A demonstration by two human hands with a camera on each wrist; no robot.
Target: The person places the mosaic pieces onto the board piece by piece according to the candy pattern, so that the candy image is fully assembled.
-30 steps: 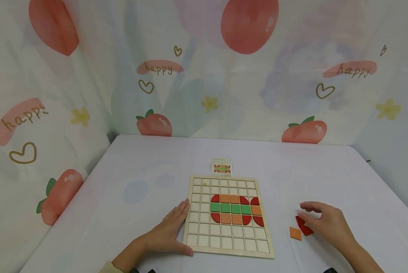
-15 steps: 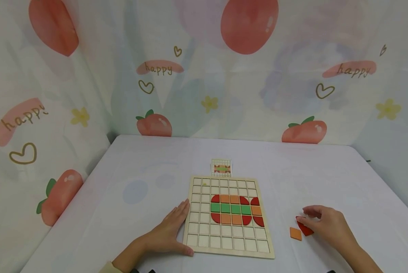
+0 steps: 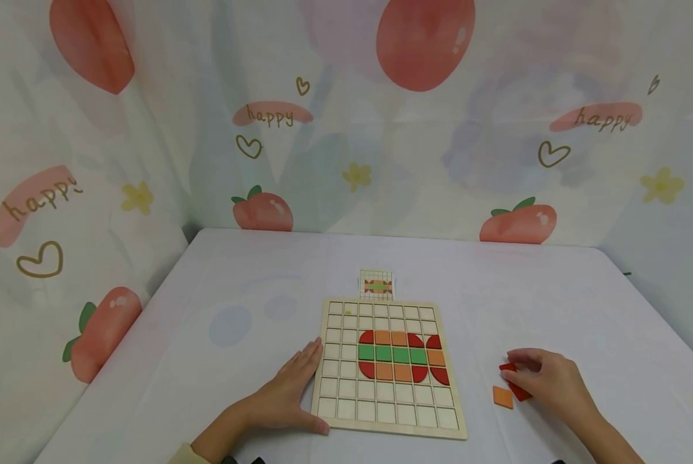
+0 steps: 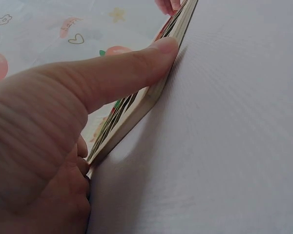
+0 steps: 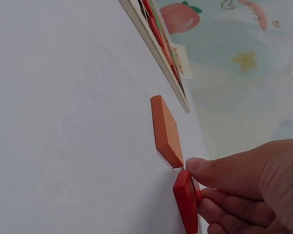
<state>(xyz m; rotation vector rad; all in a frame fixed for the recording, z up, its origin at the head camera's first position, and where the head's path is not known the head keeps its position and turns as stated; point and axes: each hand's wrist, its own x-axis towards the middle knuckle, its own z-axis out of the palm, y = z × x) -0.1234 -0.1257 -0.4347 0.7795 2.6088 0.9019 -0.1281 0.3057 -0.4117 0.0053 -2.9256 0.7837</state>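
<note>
In the head view my left hand (image 3: 282, 396) lies at the near left corner of a wooden grid board (image 3: 388, 433). Its fingers extend along the left edge and its thumb touches the front edge. Red, orange and green tiles fill several of the board's squares in a candy shape. To the right of the board, my right hand (image 3: 555, 383) pinches a red tile (image 3: 507, 367) between thumb and fingers. Another red tile (image 5: 186, 202) lies right at the fingertips, partly hidden by the hand in the head view. Beside it an orange square tile (image 3: 503, 397) lies flat.
A small pattern card (image 3: 376, 285) with a printed candy picture stands against the board's far edge. White cloth covers the table (image 3: 253, 270). Printed fabric walls (image 3: 323, 129) rise behind it and at the sides.
My right hand's fingertips have closed in and shifted slightly left, with a red tile now between them, separated from the other red one. The left hand and board have stayed put.
</note>
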